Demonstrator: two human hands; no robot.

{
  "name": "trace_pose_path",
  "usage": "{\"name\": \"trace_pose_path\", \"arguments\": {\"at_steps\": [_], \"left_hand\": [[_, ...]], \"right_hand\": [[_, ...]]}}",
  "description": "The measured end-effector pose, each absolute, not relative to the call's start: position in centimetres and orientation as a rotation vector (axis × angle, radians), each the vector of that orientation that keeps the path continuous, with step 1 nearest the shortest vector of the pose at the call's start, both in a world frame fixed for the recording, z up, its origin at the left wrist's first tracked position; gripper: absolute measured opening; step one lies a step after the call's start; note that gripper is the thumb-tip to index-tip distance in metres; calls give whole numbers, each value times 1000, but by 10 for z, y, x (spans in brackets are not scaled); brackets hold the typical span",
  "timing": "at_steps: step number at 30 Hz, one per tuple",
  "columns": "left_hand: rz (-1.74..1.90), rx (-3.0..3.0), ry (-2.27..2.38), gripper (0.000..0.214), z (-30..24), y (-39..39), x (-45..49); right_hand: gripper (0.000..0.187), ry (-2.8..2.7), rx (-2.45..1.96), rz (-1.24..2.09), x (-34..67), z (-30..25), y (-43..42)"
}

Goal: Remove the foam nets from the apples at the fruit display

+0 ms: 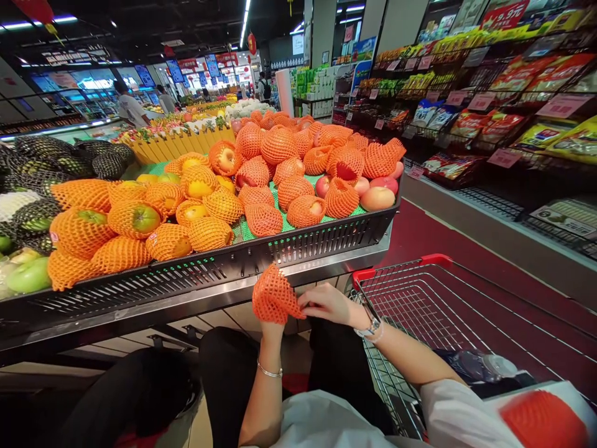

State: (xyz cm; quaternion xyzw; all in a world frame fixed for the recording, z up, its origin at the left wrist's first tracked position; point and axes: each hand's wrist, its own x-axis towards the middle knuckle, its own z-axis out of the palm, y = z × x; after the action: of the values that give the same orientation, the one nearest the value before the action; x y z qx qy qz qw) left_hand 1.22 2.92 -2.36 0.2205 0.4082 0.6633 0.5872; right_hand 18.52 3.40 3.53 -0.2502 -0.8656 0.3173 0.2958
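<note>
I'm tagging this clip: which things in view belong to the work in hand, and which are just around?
Work in hand: orange foam net, covering the left hand; right hand, at its edge; matching netted fruit, likely.

Just around: shopping cart; packaged goods; dark-netted fruit.

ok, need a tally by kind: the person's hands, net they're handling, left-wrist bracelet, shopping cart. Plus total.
Right hand and left hand, the left mostly covered by net: 2
Orange foam net: 1
Left-wrist bracelet: 1
Shopping cart: 1
Total: 5
</note>
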Motion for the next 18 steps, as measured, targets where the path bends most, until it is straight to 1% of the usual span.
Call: {"name": "trace_pose_path", "arguments": {"at_steps": [3, 7, 12, 14, 16, 18], "left_hand": [[1614, 375, 975, 26, -28, 30, 8], [1624, 258, 933, 27, -26, 30, -9], [1552, 374, 884, 31, -33, 29, -35], [1550, 434, 889, 38, -39, 27, -42], [1538, 439, 850, 45, -43, 25, -47], [1514, 366, 771, 48, -43, 23, -50]], "right_hand": [[23, -2357, -674, 649, 180, 36, 30], [27, -2358, -676, 546, 180, 41, 28], [23, -2275, -703, 368, 193, 76, 42], [24, -2128, -752, 250, 202, 101, 68], [25, -1966, -890, 72, 211, 127, 110], [27, -2074, -1070, -108, 220, 148, 164]]}}
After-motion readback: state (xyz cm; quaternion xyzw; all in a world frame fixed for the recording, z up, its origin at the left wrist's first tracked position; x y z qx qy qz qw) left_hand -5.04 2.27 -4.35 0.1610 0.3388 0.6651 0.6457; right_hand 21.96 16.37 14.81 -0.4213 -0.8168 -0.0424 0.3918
